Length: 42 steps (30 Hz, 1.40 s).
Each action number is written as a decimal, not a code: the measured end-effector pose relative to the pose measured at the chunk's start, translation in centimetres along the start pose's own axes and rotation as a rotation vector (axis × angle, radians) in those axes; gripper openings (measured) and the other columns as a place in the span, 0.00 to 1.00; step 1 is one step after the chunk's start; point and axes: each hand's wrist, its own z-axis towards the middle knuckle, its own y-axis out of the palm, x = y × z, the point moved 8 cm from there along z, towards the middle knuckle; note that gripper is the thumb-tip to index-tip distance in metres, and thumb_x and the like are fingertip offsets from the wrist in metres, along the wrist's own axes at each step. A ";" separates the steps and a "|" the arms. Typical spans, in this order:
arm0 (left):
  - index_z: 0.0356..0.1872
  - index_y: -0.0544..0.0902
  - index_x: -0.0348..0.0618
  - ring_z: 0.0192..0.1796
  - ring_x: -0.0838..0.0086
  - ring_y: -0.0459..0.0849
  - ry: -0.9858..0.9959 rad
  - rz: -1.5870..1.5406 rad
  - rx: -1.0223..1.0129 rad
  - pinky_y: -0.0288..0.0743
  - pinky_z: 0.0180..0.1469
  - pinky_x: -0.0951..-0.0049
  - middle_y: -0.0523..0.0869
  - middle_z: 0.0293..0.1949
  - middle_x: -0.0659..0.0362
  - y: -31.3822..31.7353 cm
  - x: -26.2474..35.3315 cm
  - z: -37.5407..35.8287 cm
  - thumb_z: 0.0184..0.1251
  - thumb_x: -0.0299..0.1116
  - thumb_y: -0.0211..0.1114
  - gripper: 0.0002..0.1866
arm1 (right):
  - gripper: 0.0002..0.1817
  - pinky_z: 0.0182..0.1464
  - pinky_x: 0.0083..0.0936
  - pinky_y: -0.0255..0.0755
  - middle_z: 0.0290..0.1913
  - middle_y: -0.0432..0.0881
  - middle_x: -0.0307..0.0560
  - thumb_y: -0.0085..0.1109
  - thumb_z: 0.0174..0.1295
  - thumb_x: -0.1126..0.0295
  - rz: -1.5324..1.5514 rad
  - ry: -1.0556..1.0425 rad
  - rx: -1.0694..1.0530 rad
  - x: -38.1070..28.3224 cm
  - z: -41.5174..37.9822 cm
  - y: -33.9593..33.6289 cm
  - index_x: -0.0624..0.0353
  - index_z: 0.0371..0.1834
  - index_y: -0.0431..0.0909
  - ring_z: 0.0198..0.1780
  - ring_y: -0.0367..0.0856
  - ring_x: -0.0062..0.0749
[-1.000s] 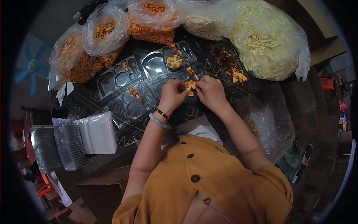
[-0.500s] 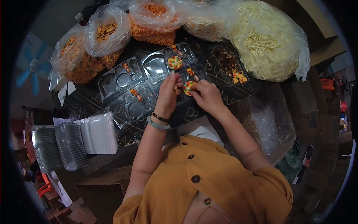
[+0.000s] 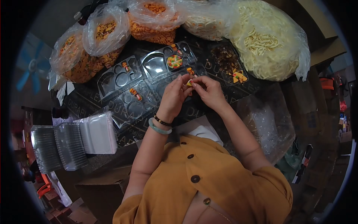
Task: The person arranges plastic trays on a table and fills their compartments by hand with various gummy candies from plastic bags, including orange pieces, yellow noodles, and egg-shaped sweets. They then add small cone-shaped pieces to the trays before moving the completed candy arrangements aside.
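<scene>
Right hand (image 3: 209,93) pinches small yellow piece (image 3: 189,83). Left hand (image 3: 173,95) just beside (can't tell grip). Clear tray (image 3: 153,64) lies far.

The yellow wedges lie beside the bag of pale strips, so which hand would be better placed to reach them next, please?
Probably the right hand: it is nearer the yellow wedges, while the left hand is farther across. It seems to hold a small yellow piece, though.

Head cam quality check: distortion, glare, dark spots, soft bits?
Head view: strong fisheye curvature, black corners. Head view: bright glare on the clear tray. Head view: dim background, blue fan soft. Head view: small yellow piece between the left hand and right hand, too small for detail.
</scene>
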 end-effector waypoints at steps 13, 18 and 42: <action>0.36 0.82 0.36 0.33 0.72 0.80 0.468 1.236 0.156 0.74 0.33 0.76 0.77 0.36 0.56 -0.9 2.4 -0.8 0.53 0.25 0.67 0.09 | 0.10 0.43 0.29 0.72 0.37 0.77 0.47 0.59 0.49 0.81 -0.289 -0.379 -0.356 -1.9 0.9 1.2 0.62 0.36 0.78 0.42 0.78 0.40; 0.31 0.83 0.36 0.34 0.61 0.79 0.496 1.264 0.209 0.73 0.35 0.69 0.77 0.33 0.52 -1.3 1.9 -1.1 0.46 0.23 0.68 0.09 | 0.08 0.43 0.32 0.71 0.37 0.76 0.46 0.62 0.48 0.78 -0.387 -0.378 -0.147 -1.7 0.1 0.1 0.60 0.33 0.79 0.41 0.77 0.41; 0.44 0.80 0.39 0.44 0.56 0.75 0.586 1.541 0.160 0.72 0.43 0.63 0.76 0.39 0.51 0.8 1.9 -3.5 0.53 0.27 0.65 0.15 | 0.15 0.50 0.35 0.62 0.42 0.75 0.45 0.62 0.51 0.71 -0.616 -0.386 0.099 -2.8 -3.9 0.4 0.61 0.43 0.77 0.46 0.73 0.40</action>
